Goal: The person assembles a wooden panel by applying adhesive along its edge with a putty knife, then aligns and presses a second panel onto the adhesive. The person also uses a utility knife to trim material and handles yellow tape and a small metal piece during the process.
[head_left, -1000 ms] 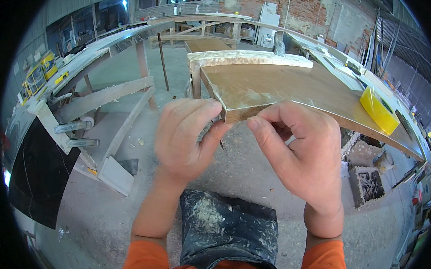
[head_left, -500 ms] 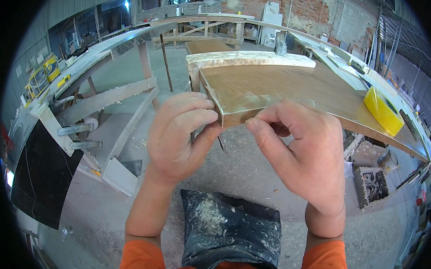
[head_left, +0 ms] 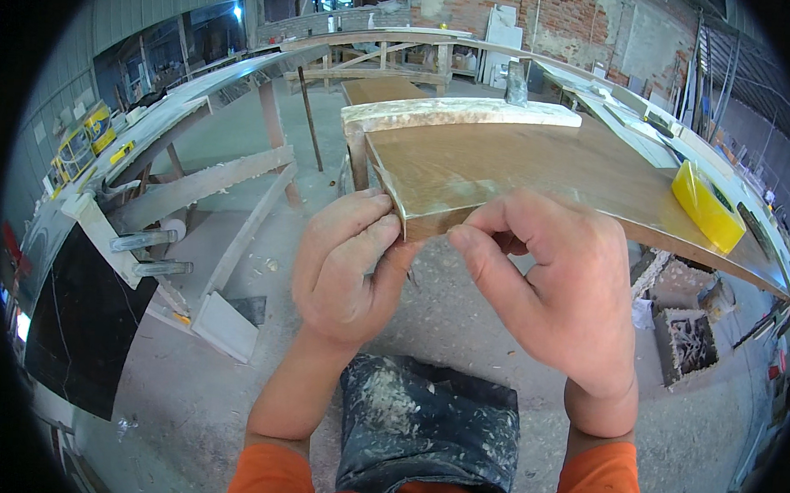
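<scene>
A brown wood-grain board (head_left: 540, 165) with a pale edge lies in front of me, its near left corner pointing at me. My left hand (head_left: 346, 266) has its fingers closed against that corner, thumb pressed to the pale side edge. My right hand (head_left: 547, 297) pinches the board's near edge just right of the corner, thumb under and forefinger on top. The two thumbs almost touch. A thin dark sliver shows under my left thumb; what it is cannot be told. A yellow tape roll (head_left: 707, 205) stands on the board's right end.
A whitish slab (head_left: 463, 111) lies across the board's far end. My knee in dusty dark trousers (head_left: 427, 424) is below the hands. A black slab (head_left: 74, 321) and a wooden trestle (head_left: 213, 181) stand left. A crate of rubble (head_left: 686, 338) sits right on the concrete floor.
Both hands stay at the board's corner. My left fingers have shifted slightly up onto the corner edge, and my right thumb has closed in toward them.
</scene>
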Tool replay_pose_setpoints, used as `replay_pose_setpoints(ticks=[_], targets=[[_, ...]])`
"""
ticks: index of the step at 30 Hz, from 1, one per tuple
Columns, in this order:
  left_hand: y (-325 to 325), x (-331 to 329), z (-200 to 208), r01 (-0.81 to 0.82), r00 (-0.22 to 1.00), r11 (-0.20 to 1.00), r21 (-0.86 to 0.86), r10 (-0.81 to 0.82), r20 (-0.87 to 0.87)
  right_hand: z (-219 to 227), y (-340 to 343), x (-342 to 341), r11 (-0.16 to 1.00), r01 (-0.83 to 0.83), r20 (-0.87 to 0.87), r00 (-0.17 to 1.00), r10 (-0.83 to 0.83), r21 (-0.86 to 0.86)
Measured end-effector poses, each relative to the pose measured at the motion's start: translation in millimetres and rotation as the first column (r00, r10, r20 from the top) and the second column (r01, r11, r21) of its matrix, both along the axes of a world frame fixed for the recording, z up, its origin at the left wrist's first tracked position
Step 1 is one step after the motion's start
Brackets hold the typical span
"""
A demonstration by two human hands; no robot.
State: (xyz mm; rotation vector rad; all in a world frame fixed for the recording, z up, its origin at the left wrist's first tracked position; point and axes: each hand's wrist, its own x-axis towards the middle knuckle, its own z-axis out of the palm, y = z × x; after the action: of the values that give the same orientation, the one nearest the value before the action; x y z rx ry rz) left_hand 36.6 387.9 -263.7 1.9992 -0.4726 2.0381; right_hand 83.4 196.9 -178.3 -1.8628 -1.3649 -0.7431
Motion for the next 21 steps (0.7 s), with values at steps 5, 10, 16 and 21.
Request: replay_pose_setpoints(ticks=[5, 10, 16, 21], targets=[[7.7, 2.5, -2.1, 0.037, 0.999, 0.999, 0.029, -0.037, 0.012, 1.0, -1.0, 0.8, 1.000, -0.012, -0.014, 1.000, 0.012, -0.012], [6.9, -0.6, -0.1, 0.024, 1.000, 0.998, 0.050, -0.024, 0.008, 1.1, -2.1, 2.8, 0.999, -0.040, -0.032, 0.999, 0.040, -0.011], [7.6, -0.1, -1.2, 0.028, 1.000, 0.999, 0.042, -0.028, 0.004, 0.3, -0.9, 6.4, 0.999, -0.052, -0.016, 0.999, 0.052, -0.013], [6.8, -3.2, -0.6, 0.056, 0.998, 0.998, 0.014, -0.055, -0.023, 1.2, -0.8, 7.2, 0.998, -0.065, -0.014, 0.998, 0.065, -0.012]])
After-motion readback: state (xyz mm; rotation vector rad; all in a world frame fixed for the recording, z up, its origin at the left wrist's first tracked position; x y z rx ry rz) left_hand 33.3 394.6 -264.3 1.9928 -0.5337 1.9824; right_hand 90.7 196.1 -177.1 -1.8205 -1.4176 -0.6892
